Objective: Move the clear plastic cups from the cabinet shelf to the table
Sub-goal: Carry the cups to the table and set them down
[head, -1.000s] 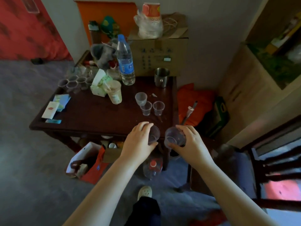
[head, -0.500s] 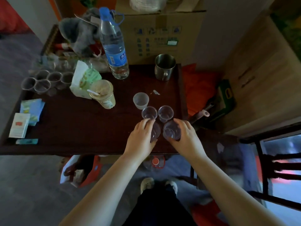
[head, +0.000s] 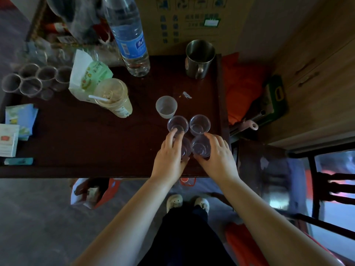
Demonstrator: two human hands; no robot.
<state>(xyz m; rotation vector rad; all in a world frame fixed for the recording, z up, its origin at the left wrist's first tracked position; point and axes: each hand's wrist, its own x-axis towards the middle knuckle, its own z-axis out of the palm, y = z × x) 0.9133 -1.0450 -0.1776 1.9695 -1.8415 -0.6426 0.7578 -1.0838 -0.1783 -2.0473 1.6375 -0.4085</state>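
Observation:
Each hand grips one clear plastic cup upright on the dark wooden table (head: 86, 143), near its front right corner. My left hand (head: 170, 154) wraps the left cup (head: 185, 147), partly hiding it. My right hand (head: 217, 152) holds the right cup (head: 200, 146). The two held cups touch side by side. Just beyond them stand two more clear cups (head: 177, 124) (head: 199, 124), and a frosted white cup (head: 166, 106) sits behind those.
A water bottle (head: 129, 39), a steel mug (head: 199, 57), a lidded drink with a straw (head: 113, 97), a snack packet (head: 88, 75) and several clear cups (head: 34, 80) at the far left crowd the table's back. A cardboard box (head: 192, 20) stands behind; a wooden cabinet (head: 317, 73) and a chair (head: 326, 189) are on the right.
Both hands carried their cups forward from in front of the table edge and lowered them onto the table behind the two standing cups. My view has moved closer over the table.

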